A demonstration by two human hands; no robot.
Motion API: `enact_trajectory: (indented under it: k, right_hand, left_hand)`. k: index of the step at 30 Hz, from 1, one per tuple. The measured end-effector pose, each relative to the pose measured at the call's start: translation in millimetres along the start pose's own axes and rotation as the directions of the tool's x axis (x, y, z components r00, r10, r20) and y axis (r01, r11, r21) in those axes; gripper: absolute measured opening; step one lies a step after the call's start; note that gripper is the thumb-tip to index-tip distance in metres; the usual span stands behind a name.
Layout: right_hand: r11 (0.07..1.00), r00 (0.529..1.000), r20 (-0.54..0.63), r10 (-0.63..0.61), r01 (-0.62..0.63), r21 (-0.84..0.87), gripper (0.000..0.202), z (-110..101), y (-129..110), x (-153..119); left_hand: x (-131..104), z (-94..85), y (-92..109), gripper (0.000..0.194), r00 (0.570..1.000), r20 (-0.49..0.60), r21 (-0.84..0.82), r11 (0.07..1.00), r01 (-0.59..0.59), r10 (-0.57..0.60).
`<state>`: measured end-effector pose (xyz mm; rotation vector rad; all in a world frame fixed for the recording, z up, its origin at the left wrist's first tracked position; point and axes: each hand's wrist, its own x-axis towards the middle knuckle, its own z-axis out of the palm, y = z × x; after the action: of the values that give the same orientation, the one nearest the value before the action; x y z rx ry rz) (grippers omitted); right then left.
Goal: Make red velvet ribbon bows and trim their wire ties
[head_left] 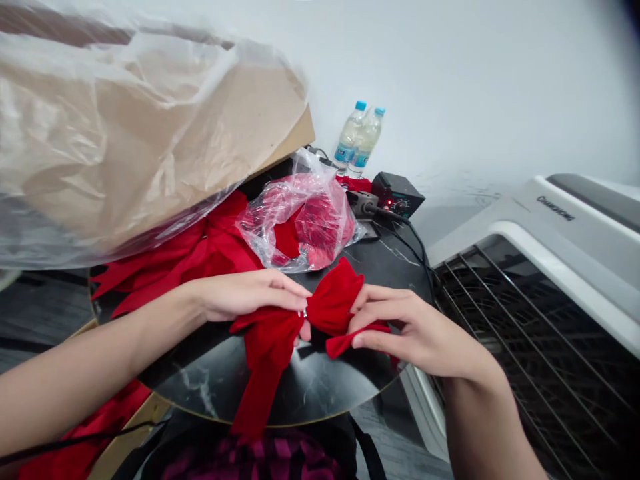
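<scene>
Above the dark marbled round table (pixel 200 380) I have a red fabric bow (pixel 334 300) between my two hands. My left hand (pixel 265 297) pinches its gathered middle, where something small and shiny shows under the thumb. A long red tail hangs down from there past the table's front edge. On the other side, my right hand (pixel 395 327) grips a loop and a loose end of the bow, with thumb and fingers closed on the cloth. A clear plastic bag (pixel 305 227) of red material lies just behind the bow.
Red ribbons or bows (pixel 200 247) pile up at the left, under a large cardboard box (pixel 175 127) wrapped in plastic. Two water bottles (pixel 357 140) stand by the wall. A black control box (pixel 397 197) with a cable sits beside them. At the right is a white heater (pixel 530 267).
</scene>
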<state>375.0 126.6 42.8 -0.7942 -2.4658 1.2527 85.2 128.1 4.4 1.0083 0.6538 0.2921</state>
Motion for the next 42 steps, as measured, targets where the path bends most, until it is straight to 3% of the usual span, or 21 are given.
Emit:
enact_trajectory:
  k: [3, 8, 10, 12, 14, 16, 18, 21, 24, 28, 34, 38, 42]
  right_hand:
    - [0.999, 0.999, 0.018, -0.039, 0.039, -0.009, 0.013, -6, 8, 2]
    - [0.997, 0.999, 0.016, -0.038, 0.039, -0.07, 0.014, -21, 22, 2]
    - [0.992, 0.999, -0.012, -0.04, 0.039, -0.119, 0.014, -27, 26, -2]
    - [0.982, 0.991, -0.129, -0.042, 0.016, -0.189, 0.013, -27, 26, -8]
    - [0.977, 0.942, -0.334, -0.042, -0.031, -0.21, 0.01, -17, 20, -14]
    - [0.989, 0.842, -0.54, -0.007, -0.074, -0.129, 0.009, 5, 10, -13]
    - [0.994, 0.745, -0.662, 0.084, -0.108, 0.004, 0.007, 33, 0, -3]
    - [0.975, 0.698, -0.684, 0.21, -0.097, 0.201, 0.007, 71, -5, 24]
    - [0.941, 0.648, -0.701, 0.296, -0.072, 0.331, 0.007, 88, -1, 46]
    - [0.889, 0.58, -0.719, 0.383, -0.019, 0.458, 0.013, 92, -1, 53]
    - [0.915, 0.499, -0.781, 0.374, -0.064, 0.398, 0.017, 97, -14, 47]
    - [0.906, 0.484, -0.787, 0.382, -0.03, 0.422, 0.02, 99, -13, 50]
    - [0.899, 0.495, -0.776, 0.391, -0.024, 0.437, 0.026, 97, -8, 54]
  left_hand:
    - [7, -0.8, -1, 0.038, 1.0, -0.029, -0.105, 0.994, -0.008, 0.005]
    - [20, 2.0, -8, 0.024, 0.999, -0.013, -0.269, 0.962, -0.038, 0.036]
    - [23, 3.2, -10, 0.02, 0.997, -0.07, -0.299, 0.953, -0.045, 0.025]
    - [25, 3.9, -11, 0.02, 0.985, -0.169, -0.352, 0.931, -0.095, 0.036]
    - [27, 3.9, -12, 0.025, 0.962, -0.262, -0.387, 0.905, -0.177, 0.076]
    - [28, 3.6, -13, 0.022, 0.935, -0.327, -0.375, 0.889, -0.262, 0.138]
    - [30, 3.5, -16, 0.023, 0.909, -0.368, -0.32, 0.892, -0.319, 0.193]
    - [31, 4.1, -20, 0.03, 0.87, -0.405, -0.187, 0.905, -0.381, 0.283]
    - [31, 6.0, -23, 0.039, 0.827, -0.43, -0.049, 0.905, -0.423, 0.363]
    - [27, 10.8, -21, 0.039, 0.793, -0.476, 0.037, 0.91, -0.414, 0.38]
    - [22, 16.6, -21, 0.013, 0.779, -0.482, -0.018, 0.884, -0.467, 0.402]
    - [18, 20.9, -24, 0.03, 0.786, -0.426, 0.023, 0.873, -0.486, 0.449]
    - [18, 23.7, -23, 0.027, 0.787, -0.455, 0.122, 0.905, -0.408, 0.416]
